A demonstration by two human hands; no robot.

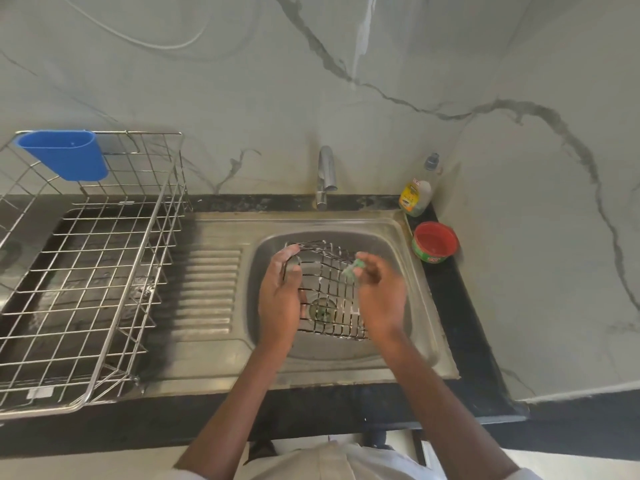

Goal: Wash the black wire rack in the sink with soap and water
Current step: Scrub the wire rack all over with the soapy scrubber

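Note:
The black wire rack [330, 289] lies tilted inside the steel sink [398, 244], white soap foam on its wires. My left hand [282, 296] grips the rack's left edge, thumb and fingers curled round the wires. My right hand [379, 292] pinches a small green scrub pad [352, 270] against the rack's upper right part; this hand is blurred. The drain [322, 308] shows through the rack's mesh. No water runs from the tap [326, 176].
A steel dish drainer [90, 271] with a blue cutlery holder [64, 154] stands on the left draining board. A dish soap bottle [417, 192] and a round red-topped soap tub [434, 242] sit on the black counter right of the sink.

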